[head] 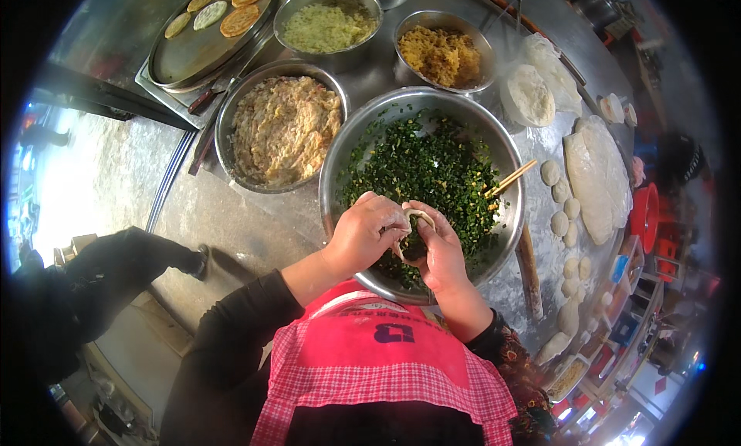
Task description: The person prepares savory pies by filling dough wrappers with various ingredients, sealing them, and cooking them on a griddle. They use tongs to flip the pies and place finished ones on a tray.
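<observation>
Over the near side of a large steel bowl (512,151), my two hands hold a dough wrapper (425,216) with dark green filling inside. My left hand (373,223) pinches the wrapper's left edge between thumb and fingers. Cupped around its right side is my right hand (443,249), thumb at the rim. The wrapper's mouth is still partly open, and its underside is hidden. Chopped green leaves with small yellow bits, the filling (428,162), fill much of the bowl. A pair of chopsticks (512,177) leans on the bowl's right rim.
Around stand a bowl of pale meat-like filling (286,130), a bowl of shredded pale green filling (330,26) and a bowl of orange-yellow filling (443,55). Flatbreads lie on a round griddle (191,55). To the right are a rolling pin (528,272), dough balls (560,223) and covered dough (596,177). Someone's dark sleeve (133,258) shows left.
</observation>
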Tool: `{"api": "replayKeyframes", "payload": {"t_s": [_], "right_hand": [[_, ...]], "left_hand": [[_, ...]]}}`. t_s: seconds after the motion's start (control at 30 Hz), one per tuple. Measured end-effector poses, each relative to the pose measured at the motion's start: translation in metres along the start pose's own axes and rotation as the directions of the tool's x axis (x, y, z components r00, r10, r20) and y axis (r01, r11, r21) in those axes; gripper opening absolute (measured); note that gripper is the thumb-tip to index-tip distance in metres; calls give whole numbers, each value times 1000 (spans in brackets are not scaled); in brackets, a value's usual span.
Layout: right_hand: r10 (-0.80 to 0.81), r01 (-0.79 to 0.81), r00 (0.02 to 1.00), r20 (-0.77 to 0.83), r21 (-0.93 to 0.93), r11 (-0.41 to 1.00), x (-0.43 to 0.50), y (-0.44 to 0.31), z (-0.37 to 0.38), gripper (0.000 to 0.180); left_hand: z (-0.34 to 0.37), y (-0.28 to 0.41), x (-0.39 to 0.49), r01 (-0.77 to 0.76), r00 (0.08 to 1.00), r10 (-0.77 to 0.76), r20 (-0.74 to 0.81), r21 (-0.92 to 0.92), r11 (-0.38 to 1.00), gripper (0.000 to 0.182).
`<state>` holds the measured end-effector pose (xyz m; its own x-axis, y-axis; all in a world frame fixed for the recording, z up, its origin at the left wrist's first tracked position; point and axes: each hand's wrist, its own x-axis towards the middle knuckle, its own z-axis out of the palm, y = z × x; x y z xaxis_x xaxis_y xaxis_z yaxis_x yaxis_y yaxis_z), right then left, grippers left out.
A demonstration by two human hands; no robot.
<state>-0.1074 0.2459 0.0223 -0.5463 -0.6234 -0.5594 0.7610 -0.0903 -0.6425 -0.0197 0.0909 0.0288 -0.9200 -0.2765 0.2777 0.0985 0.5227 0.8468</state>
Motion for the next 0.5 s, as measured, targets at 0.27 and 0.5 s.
{"api": "replayKeyframes", "payload": {"t_s": [0.27, 0.5], "right_hand": [[-190, 192, 951, 244, 19, 981, -22, -36, 18, 50], [9, -8, 1000, -11, 28, 1000, -15, -11, 10, 40]], "left_hand": [[-14, 9, 5, 574, 755, -591, 283, -721, 388, 29], [5, 8, -11, 421, 894, -438, 96, -516, 746, 7]]}}
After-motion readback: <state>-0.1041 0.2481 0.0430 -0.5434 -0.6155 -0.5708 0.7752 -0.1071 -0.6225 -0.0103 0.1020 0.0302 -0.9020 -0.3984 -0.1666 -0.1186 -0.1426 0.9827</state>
